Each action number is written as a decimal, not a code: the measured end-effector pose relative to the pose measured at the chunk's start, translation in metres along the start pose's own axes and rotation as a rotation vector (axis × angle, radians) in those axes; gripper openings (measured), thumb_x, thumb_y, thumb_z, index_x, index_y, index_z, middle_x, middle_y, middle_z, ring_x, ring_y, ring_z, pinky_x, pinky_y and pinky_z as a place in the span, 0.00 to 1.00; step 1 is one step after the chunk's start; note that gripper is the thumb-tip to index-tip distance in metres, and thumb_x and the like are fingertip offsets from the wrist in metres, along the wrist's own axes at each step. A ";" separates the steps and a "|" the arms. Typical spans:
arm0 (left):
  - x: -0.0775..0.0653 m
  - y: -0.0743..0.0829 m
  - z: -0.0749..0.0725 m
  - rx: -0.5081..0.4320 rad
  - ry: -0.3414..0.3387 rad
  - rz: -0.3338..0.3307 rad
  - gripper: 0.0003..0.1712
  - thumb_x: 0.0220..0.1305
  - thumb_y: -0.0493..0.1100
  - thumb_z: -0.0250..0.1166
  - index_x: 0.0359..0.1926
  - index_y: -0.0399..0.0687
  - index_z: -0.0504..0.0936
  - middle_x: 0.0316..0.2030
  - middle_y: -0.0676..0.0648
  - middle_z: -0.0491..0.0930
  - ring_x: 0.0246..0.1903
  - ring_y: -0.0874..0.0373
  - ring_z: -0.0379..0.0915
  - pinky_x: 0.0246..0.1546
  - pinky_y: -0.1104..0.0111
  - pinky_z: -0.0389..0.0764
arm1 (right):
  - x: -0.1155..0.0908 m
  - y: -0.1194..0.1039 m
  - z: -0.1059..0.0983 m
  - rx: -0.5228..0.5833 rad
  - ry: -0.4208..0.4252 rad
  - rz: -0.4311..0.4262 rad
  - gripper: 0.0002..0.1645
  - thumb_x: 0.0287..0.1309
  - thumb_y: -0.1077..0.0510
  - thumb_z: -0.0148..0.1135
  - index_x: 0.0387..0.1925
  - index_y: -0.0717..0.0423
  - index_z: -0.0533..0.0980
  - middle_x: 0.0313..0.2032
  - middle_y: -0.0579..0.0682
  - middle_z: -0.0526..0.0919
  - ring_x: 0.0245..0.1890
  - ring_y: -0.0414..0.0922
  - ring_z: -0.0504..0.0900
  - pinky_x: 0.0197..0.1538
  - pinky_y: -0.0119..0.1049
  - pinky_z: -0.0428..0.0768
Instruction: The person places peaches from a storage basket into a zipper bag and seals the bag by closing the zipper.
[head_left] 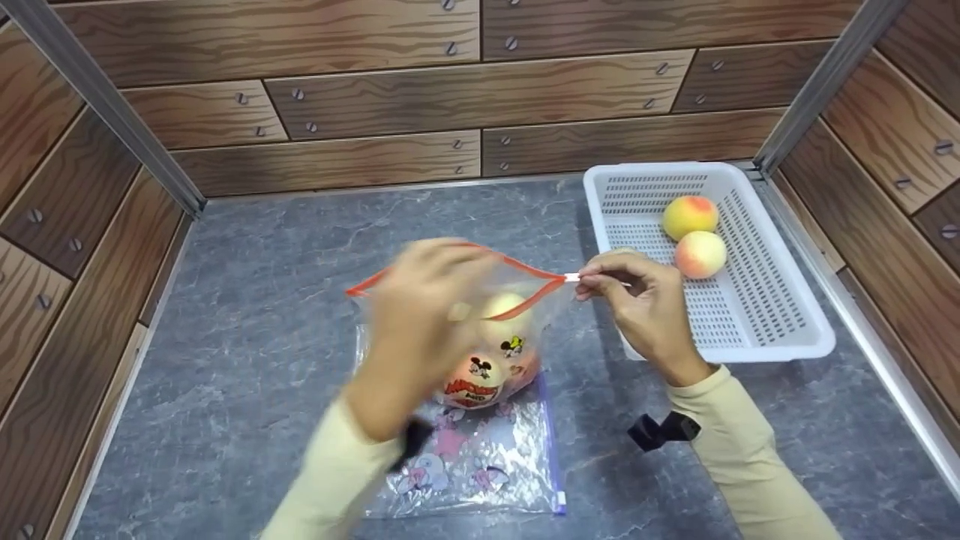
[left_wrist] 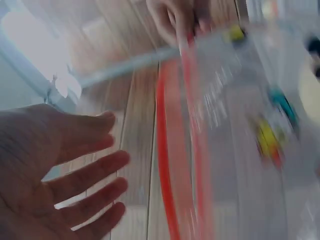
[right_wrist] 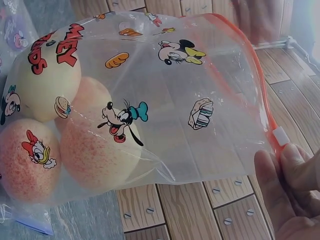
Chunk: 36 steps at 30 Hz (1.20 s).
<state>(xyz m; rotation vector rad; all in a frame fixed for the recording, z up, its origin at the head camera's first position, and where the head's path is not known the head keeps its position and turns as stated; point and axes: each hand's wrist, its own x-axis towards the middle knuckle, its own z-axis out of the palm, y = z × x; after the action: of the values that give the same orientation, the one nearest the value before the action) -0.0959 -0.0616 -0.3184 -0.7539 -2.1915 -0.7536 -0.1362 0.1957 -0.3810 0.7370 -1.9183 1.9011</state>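
Bag (right_wrist: 165,100), clear, with an orange rim (head_left: 529,265) and cartoon prints, is held up mid-table, in front of the person. Its mouth gapes in the head view, and at least three peaches (right_wrist: 30,167) sit together at its bottom. The right hand (head_left: 646,311) pinches the rim's right end at the white slider (head_left: 572,277), thumb and fingers clamped there. The left hand (head_left: 424,322) is blurred over the mouth; as far as the blurry left wrist view shows, its fingers are spread apart, near the rim but off it.

A second bag (head_left: 517,442), purple-edged, lies flat on the table (head_left: 262,300), partly behind the held one in the head view. At the far right stands a white basket (head_left: 821,345) holding two more peaches (head_left: 700,254), touching. Wood-patterned walls (head_left: 480,94) enclose the table.
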 end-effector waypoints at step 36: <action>0.034 0.025 0.066 0.282 -0.344 0.065 0.13 0.51 0.31 0.65 0.22 0.54 0.88 0.22 0.53 0.85 0.49 0.54 0.84 0.56 0.57 0.78 | -0.007 0.000 0.013 -0.222 0.086 -0.102 0.09 0.54 0.80 0.65 0.30 0.67 0.81 0.28 0.58 0.84 0.21 0.46 0.81 0.26 0.31 0.85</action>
<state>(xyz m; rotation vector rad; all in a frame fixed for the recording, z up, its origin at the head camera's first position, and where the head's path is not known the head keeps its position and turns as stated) -0.1265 0.0107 -0.3247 -0.8515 -2.4956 -0.2853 -0.1292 0.1836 -0.3855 0.6608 -1.9584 1.6010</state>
